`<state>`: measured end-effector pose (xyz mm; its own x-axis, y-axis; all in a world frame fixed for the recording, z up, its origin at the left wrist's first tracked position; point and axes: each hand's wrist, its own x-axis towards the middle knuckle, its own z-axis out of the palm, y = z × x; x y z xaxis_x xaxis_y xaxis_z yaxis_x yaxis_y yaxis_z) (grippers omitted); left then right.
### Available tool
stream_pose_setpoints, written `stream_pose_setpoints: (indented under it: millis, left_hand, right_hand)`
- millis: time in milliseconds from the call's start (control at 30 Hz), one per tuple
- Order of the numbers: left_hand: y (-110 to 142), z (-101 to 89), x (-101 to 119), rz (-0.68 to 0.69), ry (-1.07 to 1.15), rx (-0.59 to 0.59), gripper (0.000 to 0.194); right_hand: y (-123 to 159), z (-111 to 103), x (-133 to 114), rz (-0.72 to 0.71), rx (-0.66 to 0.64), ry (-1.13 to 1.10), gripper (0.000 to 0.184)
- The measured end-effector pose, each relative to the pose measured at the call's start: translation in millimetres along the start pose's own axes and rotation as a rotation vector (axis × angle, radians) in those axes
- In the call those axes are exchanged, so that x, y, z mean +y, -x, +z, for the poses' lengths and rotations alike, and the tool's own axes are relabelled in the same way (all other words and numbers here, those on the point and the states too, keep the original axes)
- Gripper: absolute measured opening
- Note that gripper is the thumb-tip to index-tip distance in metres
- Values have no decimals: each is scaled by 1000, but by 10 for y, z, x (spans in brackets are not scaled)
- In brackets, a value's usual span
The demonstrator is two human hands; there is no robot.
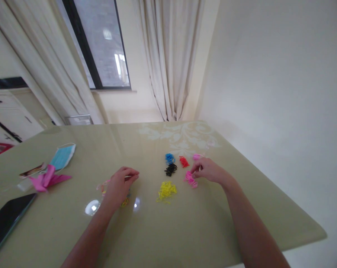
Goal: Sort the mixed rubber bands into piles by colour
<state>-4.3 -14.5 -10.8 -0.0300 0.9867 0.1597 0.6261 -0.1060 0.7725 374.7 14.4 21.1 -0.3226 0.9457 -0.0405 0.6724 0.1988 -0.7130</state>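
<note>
Small rubber bands lie on the table in piles sorted by colour. My right hand (209, 170) is closed in a pinch at the upper edge of the pink rubber bands (191, 180), its fingertips touching them. My left hand (120, 185) hovers above a mixed-colour heap of rubber bands (125, 203), mostly hidden beneath it. Its thumb and fingers are pressed together, and anything between them is too small to see. Between the hands are yellow rubber bands (166, 190), black rubber bands (171, 169), blue rubber bands (170, 158) and red rubber bands (183, 161).
Another bright pink pile (197, 157) sits just beyond my right hand. At the left are a blue face mask (63, 158), a folded pink piece (48, 179) and a dark phone or tablet (10, 210). A wall borders the table (163, 238) on the right.
</note>
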Motion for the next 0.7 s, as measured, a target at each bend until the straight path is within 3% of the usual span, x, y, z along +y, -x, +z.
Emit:
stream_pose_setpoints:
  millis: [133, 267, 433, 700]
  left_hand:
    - [50, 92, 111, -20, 264, -83, 29]
    - [117, 194, 206, -70, 467, -162, 30]
    - [166, 254, 268, -59, 538, -230, 32]
    - [193, 305, 287, -11, 586, -294, 29]
  right_hand:
    - [-45, 106, -113, -101, 103, 32, 6]
    - [-98, 499, -363, -231, 172, -79, 24]
    - [-40, 913, -627, -310, 132, -176, 41]
    - [-12, 992, -644, -332, 125, -171, 27]
